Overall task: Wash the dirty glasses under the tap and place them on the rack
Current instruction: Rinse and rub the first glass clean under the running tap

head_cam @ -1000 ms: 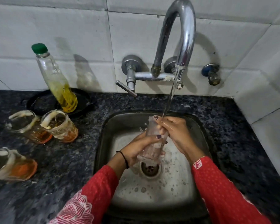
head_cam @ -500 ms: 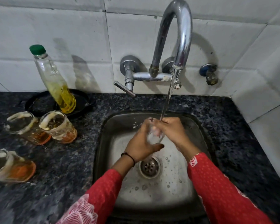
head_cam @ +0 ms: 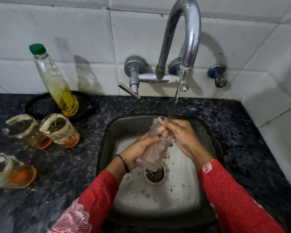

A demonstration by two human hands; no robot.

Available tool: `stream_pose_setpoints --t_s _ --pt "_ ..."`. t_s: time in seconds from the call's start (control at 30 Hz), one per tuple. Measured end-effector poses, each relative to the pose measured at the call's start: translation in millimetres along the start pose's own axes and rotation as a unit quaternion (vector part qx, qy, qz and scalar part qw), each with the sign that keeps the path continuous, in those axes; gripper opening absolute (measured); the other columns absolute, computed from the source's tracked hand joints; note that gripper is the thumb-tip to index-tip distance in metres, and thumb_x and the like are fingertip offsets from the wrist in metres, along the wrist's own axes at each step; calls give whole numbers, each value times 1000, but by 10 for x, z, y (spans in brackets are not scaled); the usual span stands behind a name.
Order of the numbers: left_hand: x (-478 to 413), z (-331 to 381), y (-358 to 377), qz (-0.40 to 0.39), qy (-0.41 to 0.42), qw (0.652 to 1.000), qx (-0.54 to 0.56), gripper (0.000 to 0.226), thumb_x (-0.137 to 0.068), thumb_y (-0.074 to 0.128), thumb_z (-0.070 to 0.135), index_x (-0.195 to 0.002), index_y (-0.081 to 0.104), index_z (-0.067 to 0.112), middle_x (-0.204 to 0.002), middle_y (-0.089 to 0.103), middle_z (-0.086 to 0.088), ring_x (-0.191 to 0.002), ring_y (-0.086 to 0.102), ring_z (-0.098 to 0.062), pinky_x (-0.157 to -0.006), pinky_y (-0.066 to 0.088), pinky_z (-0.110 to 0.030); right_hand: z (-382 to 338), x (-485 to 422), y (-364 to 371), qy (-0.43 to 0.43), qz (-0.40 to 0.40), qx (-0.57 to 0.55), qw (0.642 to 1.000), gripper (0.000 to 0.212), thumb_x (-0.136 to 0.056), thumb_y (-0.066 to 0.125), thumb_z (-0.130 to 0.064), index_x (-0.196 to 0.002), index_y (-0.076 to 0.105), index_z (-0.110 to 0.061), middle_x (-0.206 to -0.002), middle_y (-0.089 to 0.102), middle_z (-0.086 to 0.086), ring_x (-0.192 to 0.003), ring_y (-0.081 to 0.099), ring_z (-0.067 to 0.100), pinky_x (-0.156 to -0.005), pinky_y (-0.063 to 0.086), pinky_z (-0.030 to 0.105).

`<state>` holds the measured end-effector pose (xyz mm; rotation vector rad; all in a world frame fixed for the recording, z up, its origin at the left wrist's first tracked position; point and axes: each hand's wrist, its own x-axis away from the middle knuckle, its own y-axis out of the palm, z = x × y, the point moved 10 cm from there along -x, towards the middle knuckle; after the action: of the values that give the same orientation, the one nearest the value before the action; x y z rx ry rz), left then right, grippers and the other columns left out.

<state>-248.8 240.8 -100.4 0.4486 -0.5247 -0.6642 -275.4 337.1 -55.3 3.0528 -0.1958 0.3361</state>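
A clear tall glass [head_cam: 152, 151] is held tilted over the steel sink [head_cam: 124, 125], its rim up towards the running tap [head_cam: 183, 31]. My left hand [head_cam: 138, 148] grips its lower half from the left. My right hand [head_cam: 180, 135] holds the upper part near the rim, thumb on the rim, and the water stream falls onto this hand. Three dirty glasses with orange dregs stand on the dark counter at the left: one [head_cam: 62, 130], a second [head_cam: 27, 130] and a third [head_cam: 10, 172] nearer me. No rack is in view.
A bottle of yellow liquid with a green cap [head_cam: 55, 83] leans on a black plate [head_cam: 40, 105] behind the dirty glasses. The drain [head_cam: 155, 174] lies under the held glass. A tap lever [head_cam: 128, 90] juts out left of the spout. White tiled walls close the back and right.
The glass has gone from bunched between both hands under the stream to held out long and tilted, its base lowered towards the drain. My left hand slid down to the lower half.
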Motion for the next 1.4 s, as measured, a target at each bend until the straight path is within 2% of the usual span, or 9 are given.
stream_pose_setpoints --t_s 0.17,0.3,0.37,0.5,0.7,0.83,1.0,1.17,1.4 --pt "-24 248 -135 171 112 878 -433 82 -71 78 31 -137 29 28 -122 57 4 -105 60 -16 -86 54 -30 46 -106 37 17 17 201 979 35 -88 64 -25 -64 67 1 -45 61 2 -44 57 13 -59 49 26" --pt "4 74 9 42 12 996 -76 54 -84 66 24 -133 44 20 -121 62 -6 -97 66 -17 -74 59 -33 -69 -61 -46 -17 23 48 998 32 -87 66 -20 -62 66 -1 -48 61 6 -43 54 13 -50 47 19" --pt "43 -71 139 -24 -55 998 8 44 -86 61 28 -128 50 19 -110 66 -10 -83 68 -23 -67 58 -41 -61 -60 -63 -21 19 52 998 31 -86 67 -21 -61 67 -3 -53 62 8 -48 56 13 -52 46 20" --pt "-43 98 -37 134 53 903 -404 78 -76 76 26 -138 30 21 -116 62 1 -97 64 -13 -88 54 -34 15 -64 17 7 -5 228 974 42 -90 61 -22 -50 64 -8 -38 58 0 -36 52 9 -49 45 20" --pt "-1 -83 166 -17 -26 999 -8 51 -76 70 28 -123 54 23 -107 67 -6 -88 67 -26 -71 58 -45 -62 -3 -85 -33 21 79 996 39 -87 65 -19 -50 61 -8 -42 56 -1 -39 49 9 -46 42 19" --pt "-47 90 -19 126 72 944 -295 55 -77 76 20 -121 45 28 -111 62 3 -95 64 -8 -84 55 -29 -6 -40 -15 -18 12 201 979 38 -88 65 -23 -54 65 -5 -45 60 3 -39 53 7 -49 45 17" --pt "-2 -44 71 15 -23 1000 14 50 -81 67 33 -127 52 22 -114 67 -9 -89 68 -24 -75 57 -49 -39 -8 4 -28 11 35 999 36 -81 72 -27 -62 65 2 -65 64 27 -60 59 25 -64 47 32" --pt "1 194 -101 113 112 976 -147 31 -79 72 2 -100 61 22 -91 70 1 -81 66 -13 -70 57 -26 2 23 29 -26 4 156 987 12 -81 73 -19 -87 67 -10 -88 68 15 -75 65 15 -72 54 34" --pt "-127 336 23 116 199 931 -283 64 -57 87 9 -116 61 9 -113 67 -13 -107 65 -26 -95 51 -49 -43 134 -26 -46 33 298 953 69 -55 90 -24 -113 54 -29 -98 67 -9 -88 66 4 -79 53 21"
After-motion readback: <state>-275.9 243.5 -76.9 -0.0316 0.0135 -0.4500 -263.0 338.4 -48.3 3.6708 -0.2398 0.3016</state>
